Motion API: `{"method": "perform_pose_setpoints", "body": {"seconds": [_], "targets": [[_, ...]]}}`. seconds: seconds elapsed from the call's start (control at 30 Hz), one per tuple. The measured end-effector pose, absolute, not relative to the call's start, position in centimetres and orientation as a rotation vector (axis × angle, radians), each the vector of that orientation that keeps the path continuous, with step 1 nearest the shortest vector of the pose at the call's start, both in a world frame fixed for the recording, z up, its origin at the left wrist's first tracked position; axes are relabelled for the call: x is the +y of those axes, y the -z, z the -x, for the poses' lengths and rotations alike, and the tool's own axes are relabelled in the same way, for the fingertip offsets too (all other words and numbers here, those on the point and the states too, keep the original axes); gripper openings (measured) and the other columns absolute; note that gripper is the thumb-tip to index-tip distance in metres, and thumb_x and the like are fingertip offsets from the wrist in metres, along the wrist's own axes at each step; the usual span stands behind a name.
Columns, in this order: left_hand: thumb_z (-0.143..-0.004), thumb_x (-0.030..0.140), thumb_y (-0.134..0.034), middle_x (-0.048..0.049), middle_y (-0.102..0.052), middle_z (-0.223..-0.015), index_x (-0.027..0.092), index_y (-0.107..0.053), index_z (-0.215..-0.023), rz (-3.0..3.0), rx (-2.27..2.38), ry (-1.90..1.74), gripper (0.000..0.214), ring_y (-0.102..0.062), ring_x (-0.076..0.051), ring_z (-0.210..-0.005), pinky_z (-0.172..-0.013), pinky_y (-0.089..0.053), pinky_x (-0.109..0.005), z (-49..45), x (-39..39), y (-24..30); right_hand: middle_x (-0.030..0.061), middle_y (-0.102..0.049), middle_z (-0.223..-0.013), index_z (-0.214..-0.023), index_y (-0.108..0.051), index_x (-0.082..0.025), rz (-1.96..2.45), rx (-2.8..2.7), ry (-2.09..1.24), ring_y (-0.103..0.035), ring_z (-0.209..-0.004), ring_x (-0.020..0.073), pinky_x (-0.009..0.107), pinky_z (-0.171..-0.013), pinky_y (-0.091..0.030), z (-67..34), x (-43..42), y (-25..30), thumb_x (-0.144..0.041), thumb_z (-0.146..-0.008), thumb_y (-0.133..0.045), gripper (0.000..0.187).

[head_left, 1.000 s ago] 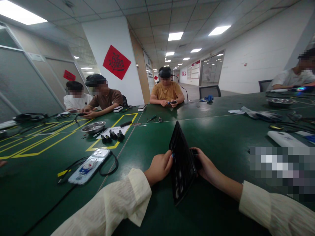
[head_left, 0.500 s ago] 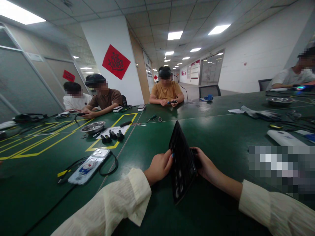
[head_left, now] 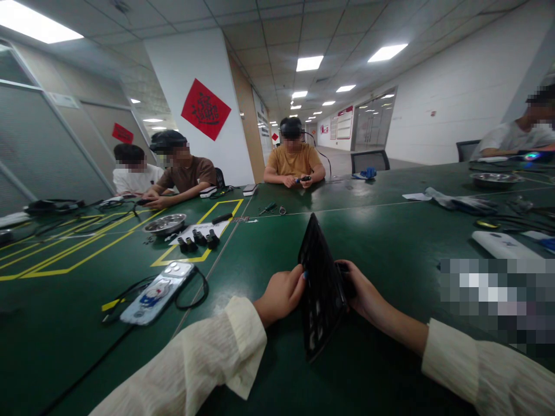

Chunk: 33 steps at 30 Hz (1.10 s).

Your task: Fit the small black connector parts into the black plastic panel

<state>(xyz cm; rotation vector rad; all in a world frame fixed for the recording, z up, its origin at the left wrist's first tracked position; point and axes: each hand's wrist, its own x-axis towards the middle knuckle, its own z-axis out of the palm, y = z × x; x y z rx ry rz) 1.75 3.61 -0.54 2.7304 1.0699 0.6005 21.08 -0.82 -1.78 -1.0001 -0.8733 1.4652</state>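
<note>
A thin black panel [head_left: 321,289] with several recessed openings on its left face stands tilted on edge before me, above or on the green table. My left hand [head_left: 281,294] is closed at its left side, finger and thumb pressed to the face near mid-height. A small blue spot shows at the fingertip. On the far side, my right hand [head_left: 362,292] is closed round a dark part at the panel's right edge. Its fingertips are hidden behind the panel, and whether that part belongs to the panel I cannot tell.
Left on the green table [head_left: 255,248] lie a phone [head_left: 158,293] with a black cable, several black cylindrical pieces [head_left: 199,238] and a steel bowl [head_left: 165,224]. A white device [head_left: 503,244] and cables [head_left: 515,222] lie right. A person [head_left: 295,156] sits opposite; others sit left and right.
Both hands and the black panel stay almost exactly where they were. The whole view has shifted very slightly.
</note>
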Motion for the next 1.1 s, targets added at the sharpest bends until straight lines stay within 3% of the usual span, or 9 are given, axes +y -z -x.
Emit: {"method": "perform_pose_setpoints", "body": {"seconds": [0.2,0.4,1.1], "targets": [[-0.091,0.031,-0.021,0.0012,-0.048,-0.058,0.018,-0.041,-0.083,-2.712,1.055,-0.608,0.025,-0.047,-0.012,-0.050,-0.051,-0.032,-0.023,-1.87,3.45,0.25,-0.0009,-0.053,-0.072,-0.101,-0.042,-0.024,1.000,-0.902,-1.441,-0.051,-0.047,0.0127,0.021,-0.033,-0.033,-21.08,-0.60,2.18,-0.036,-0.074,-0.044,0.030],[-0.091,0.031,-0.022,0.0010,-0.049,-0.059,0.018,-0.041,-0.083,-2.699,1.043,-0.612,0.024,-0.048,-0.013,-0.051,-0.051,-0.032,-0.023,-1.81,3.59,0.39,-0.0004,-0.054,-0.075,-0.101,-0.043,-0.024,0.983,-0.882,-1.440,-0.054,-0.056,0.0140,0.022,-0.039,-0.036,-21.13,-0.60,2.25,-0.034,-0.073,-0.045,0.030],[-0.091,0.032,-0.020,0.0001,-0.050,-0.062,0.018,-0.041,-0.086,-2.664,1.043,-0.589,0.026,-0.049,-0.013,-0.053,-0.053,-0.034,-0.023,-1.72,3.61,0.38,-0.0007,-0.054,-0.075,-0.099,-0.043,-0.024,0.978,-0.875,-1.480,-0.054,-0.053,0.0123,0.021,-0.038,-0.036,-21.10,-0.77,1.79,-0.037,-0.074,-0.046,0.028]]}}
